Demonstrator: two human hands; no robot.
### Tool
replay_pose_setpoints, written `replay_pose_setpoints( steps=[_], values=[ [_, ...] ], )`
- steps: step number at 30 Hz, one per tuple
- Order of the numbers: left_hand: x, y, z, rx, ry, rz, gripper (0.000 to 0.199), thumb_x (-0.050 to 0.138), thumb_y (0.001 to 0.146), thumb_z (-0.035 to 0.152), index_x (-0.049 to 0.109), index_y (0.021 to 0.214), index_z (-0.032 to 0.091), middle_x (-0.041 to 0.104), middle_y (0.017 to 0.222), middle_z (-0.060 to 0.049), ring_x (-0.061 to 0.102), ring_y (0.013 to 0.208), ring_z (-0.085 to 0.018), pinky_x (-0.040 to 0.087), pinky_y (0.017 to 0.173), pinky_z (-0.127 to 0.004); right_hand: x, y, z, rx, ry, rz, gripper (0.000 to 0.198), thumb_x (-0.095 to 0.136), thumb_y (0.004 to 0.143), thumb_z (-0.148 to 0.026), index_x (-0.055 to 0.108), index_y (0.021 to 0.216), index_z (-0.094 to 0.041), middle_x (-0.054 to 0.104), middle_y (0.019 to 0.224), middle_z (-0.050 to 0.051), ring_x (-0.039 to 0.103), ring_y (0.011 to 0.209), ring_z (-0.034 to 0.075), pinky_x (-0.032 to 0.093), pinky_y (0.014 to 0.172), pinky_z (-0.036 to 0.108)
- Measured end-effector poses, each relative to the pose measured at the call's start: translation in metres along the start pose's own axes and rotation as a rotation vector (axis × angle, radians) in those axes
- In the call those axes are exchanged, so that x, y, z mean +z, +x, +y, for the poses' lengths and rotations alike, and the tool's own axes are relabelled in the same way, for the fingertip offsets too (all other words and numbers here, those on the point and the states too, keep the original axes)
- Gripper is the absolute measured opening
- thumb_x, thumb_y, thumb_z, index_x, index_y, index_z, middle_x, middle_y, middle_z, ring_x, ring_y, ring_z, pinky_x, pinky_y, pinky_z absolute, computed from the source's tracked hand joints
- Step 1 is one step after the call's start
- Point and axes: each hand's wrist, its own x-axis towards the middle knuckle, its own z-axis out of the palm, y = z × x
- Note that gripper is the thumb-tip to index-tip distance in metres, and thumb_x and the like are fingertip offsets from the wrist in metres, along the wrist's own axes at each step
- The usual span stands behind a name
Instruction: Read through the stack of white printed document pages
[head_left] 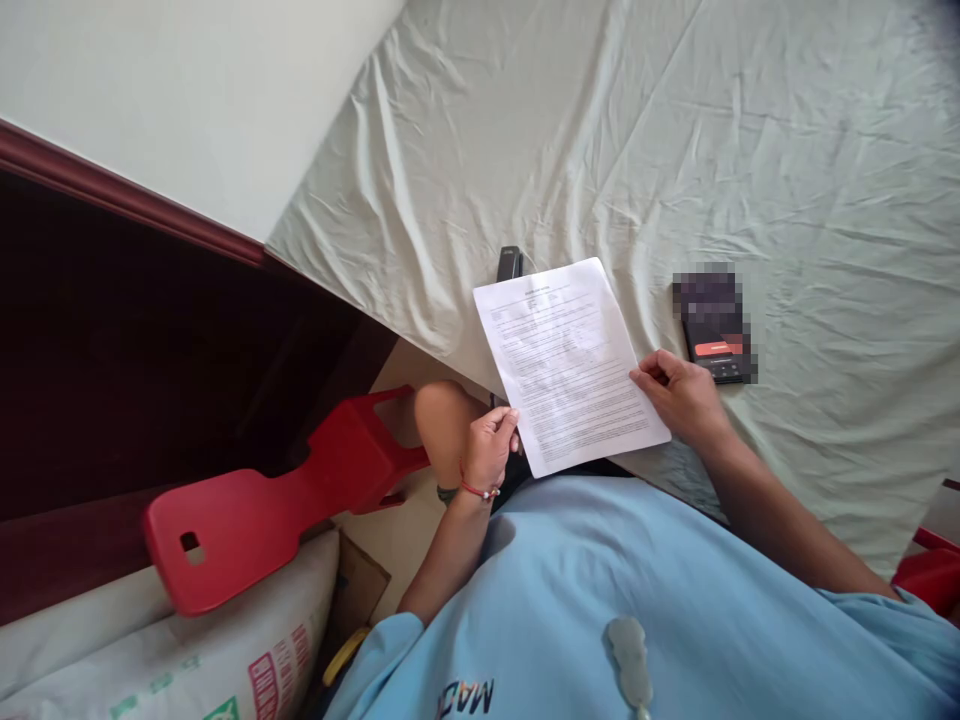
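Observation:
A white sheet of printed paper is held at a tilt above the near edge of the cloth-covered surface. My left hand pinches its lower left edge between thumb and fingers. On the opposite edge, my right hand is closed on the paper's right side. Whether it is one sheet or a thin stack I cannot tell. Behind the paper's top left corner a black object, perhaps a stapler, sticks out, its lower part hidden. A dark phone, partly blurred, lies just beyond my right hand.
A pale, wrinkled cloth covers the broad surface in front of me. To my left stands a red plastic chair, with a printed white sack beside it. Dark wooden furniture borders the cloth on the left.

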Motion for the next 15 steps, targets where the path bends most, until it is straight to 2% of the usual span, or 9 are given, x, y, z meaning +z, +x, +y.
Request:
replay_pose_setpoints(
  steps=[6,10,13,15],
  values=[
    [-0.002,0.001,-0.005,0.058,0.084,0.018,0.037,0.067,0.085,0.037,0.052,0.059,0.017,0.042,0.056,0.005,0.035,0.056,-0.008,0.028,0.053,-0.022,-0.012,-0.004,-0.018,-0.021,-0.461,-0.101,0.028,0.049,0.1,-0.039,0.068,0.089,-0.021,0.074,0.086,0.009,0.063,0.075,0.023,0.03,0.063,0.033],
    [-0.001,0.0,-0.005,0.079,0.075,0.013,0.035,0.067,0.087,0.039,0.056,0.063,0.016,0.042,0.059,0.005,0.034,0.058,-0.009,0.027,0.055,-0.023,-0.024,-0.007,-0.033,-0.074,-0.745,-0.161,0.039,0.043,0.102,-0.044,0.068,0.084,-0.021,0.073,0.084,0.012,0.062,0.073,0.023,0.02,0.061,0.034],
    [0.003,0.002,-0.004,0.06,0.046,0.01,0.033,0.068,0.086,0.042,0.061,0.067,0.016,0.042,0.059,0.005,0.033,0.056,-0.009,0.026,0.053,-0.023,-0.038,-0.011,-0.045,-0.122,-0.775,-0.211,0.042,0.045,0.1,-0.046,0.061,0.071,-0.021,0.067,0.072,0.009,0.055,0.066,0.02,0.018,0.06,0.034],
    [0.008,0.003,-0.004,0.03,0.013,0.005,0.033,0.069,0.084,0.044,0.061,0.067,0.016,0.043,0.058,0.005,0.032,0.054,-0.008,0.026,0.052,-0.023,-0.046,-0.014,-0.056,-0.182,-0.679,-0.26,0.044,0.048,0.098,-0.046,0.051,0.063,-0.02,0.058,0.062,0.005,0.045,0.059,0.016,0.018,0.06,0.034]
  ],
)
